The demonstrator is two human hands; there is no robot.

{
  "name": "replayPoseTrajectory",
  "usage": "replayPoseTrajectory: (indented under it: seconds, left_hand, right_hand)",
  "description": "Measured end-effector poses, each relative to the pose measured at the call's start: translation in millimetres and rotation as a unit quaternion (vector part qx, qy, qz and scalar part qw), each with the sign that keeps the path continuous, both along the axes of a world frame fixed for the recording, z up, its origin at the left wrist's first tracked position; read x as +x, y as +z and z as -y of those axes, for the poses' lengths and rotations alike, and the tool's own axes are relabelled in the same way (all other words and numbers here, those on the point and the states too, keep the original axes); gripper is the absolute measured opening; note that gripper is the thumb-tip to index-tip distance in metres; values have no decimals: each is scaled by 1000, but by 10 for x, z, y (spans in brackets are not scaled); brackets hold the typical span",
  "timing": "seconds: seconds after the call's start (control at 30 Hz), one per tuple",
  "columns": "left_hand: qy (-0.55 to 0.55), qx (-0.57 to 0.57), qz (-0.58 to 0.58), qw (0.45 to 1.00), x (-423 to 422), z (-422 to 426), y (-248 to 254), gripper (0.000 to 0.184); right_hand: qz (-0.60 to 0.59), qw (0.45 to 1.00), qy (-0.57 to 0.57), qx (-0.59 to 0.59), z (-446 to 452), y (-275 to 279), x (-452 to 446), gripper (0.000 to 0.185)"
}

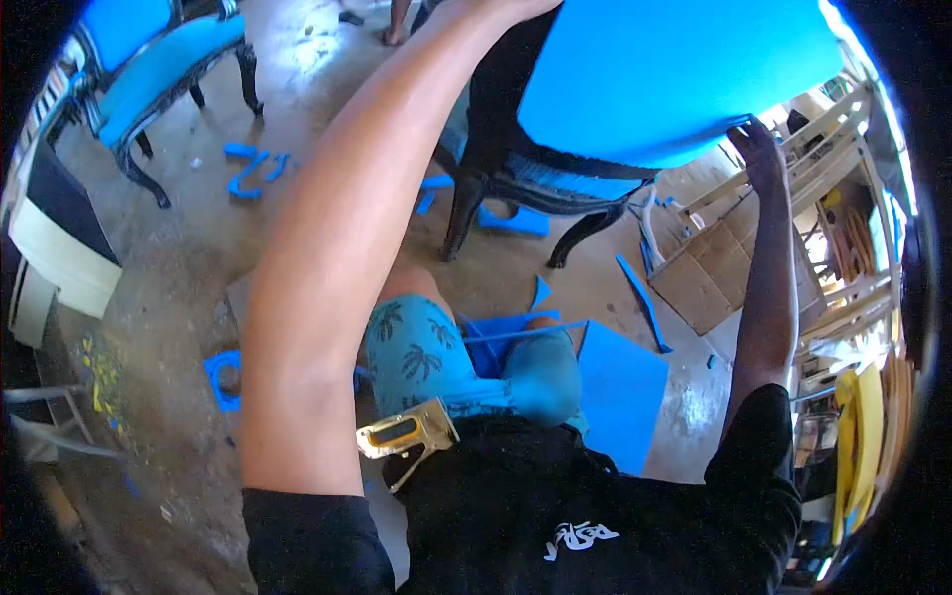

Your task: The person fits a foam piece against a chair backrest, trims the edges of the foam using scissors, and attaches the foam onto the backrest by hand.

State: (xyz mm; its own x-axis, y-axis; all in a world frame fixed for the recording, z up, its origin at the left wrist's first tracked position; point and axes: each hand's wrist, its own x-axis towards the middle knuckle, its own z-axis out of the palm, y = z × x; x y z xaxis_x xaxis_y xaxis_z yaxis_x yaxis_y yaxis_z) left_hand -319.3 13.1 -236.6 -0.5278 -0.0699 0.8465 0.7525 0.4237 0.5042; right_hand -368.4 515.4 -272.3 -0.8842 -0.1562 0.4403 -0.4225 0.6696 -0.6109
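A large blue sheet point(684, 79) covers the seat or back of a dark chair with carved legs point(468, 208). My right hand point(759, 154) is at the sheet's lower right edge, fingers closed on it. My left hand point(526, 6) is at the top edge of the view beside the sheet; its fingers are mostly cut off. A metallic gold staple gun point(409, 434) lies by my lap, touched by neither hand.
Blue-upholstered chairs point(169, 79) stand at the upper left. Blue offcuts point(514, 220) are scattered on the floor. A blue panel point(620, 387) lies beside my leg. Cardboard point(709, 273) and pale wooden frames point(843, 149) are on the right. A person's foot point(394, 35) shows at the top.
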Motion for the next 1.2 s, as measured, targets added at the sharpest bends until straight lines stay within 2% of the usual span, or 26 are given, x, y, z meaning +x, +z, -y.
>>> replayPoseTrajectory:
  seconds: [0.03,0.07,0.13,0.17,0.2,0.23,0.27,0.33,0.37,0.43,0.47,0.53,0.57,0.63,0.7,0.73,0.77,0.8,0.83,0.87,0.9,0.93,1.0,1.07,1.1,1.2]
  left_hand:
    - [41,-16,0,999,86,0,-3,21]
    - [81,-32,-3,996,216,-4,30,23]
    - [73,-40,-4,997,84,3,30,25]
    - [69,-51,-1,996,32,20,22,30]
    - [39,-80,42,995,0,37,-9,21]
    - [48,-69,21,996,8,24,-5,24]
    - [21,-47,40,998,-44,20,-22,25]
    - [36,-41,54,997,66,-10,19,23]
    - [-16,-2,30,999,-40,-24,-45,21]
    - [10,-5,62,998,75,-93,-21,19]
    - [13,21,24,999,42,-140,-71,21]
    - [45,47,27,998,-70,-203,-201,19]
    - [-27,95,109,989,79,-249,-170,19]
    - [-37,121,106,986,282,-338,-168,17]
    - [-57,118,92,987,368,-271,-258,16]
    - [-91,118,114,982,480,-219,-311,15]
    - [-122,120,139,975,599,-164,-403,15]
    - [-141,143,93,975,719,-126,-532,17]
    - [-121,139,95,978,896,5,-675,20]
    - [-122,181,86,972,1121,78,-791,23]
    - [-105,192,82,972,1318,195,-897,24]
    - [-98,201,84,971,1389,489,-1151,34]
    - [-92,304,141,938,1676,1017,-1565,33]
    - [5,351,178,919,2059,1191,-1823,27]
    - [72,393,200,895,2262,1307,-1944,22]
    - [186,396,257,861,2865,1784,-2505,22]
  right_hand:
    - [35,987,7,-156,10,-6,1,35]
    - [66,949,17,-308,96,10,27,34]
    - [54,929,2,-366,143,7,47,33]
    - [37,934,-20,-356,210,7,77,36]
    - [36,937,-26,-346,171,-2,48,39]
    - [31,941,-36,-334,152,-18,16,40]
    - [27,945,-46,-322,162,-11,19,41]
    - [34,946,-97,-306,304,38,150,42]
    - [17,951,-118,-284,330,30,159,44]
    - [-12,957,-152,-249,314,-41,177,46]
    - [-25,959,-161,-233,300,-55,211,46]
    - [-14,958,-102,-267,368,-18,340,48]
    - [-17,959,-136,-248,431,32,424,49]
    - [-16,957,-171,-232,454,34,552,51]
    - [-96,939,-119,-309,444,-17,630,54]
    - [-94,937,-123,-314,500,-36,756,54]
    - [-146,928,-95,-329,564,-112,927,53]
    - [-197,916,-65,-342,660,-172,1134,52]
    - [-180,922,-42,-341,732,-238,1345,43]
    - [-192,926,-46,-321,829,-325,1513,35]
    - [-143,929,-1,-340,838,-500,1558,31]
    - [-88,927,48,-360,880,-708,1593,26]
    - [3,895,158,-416,1342,-747,1906,20]
    - [81,879,249,-399,1689,-1093,1882,18]
    - [137,869,251,-404,1922,-1259,1878,18]
    - [262,827,295,-401,2538,-1770,1800,17]
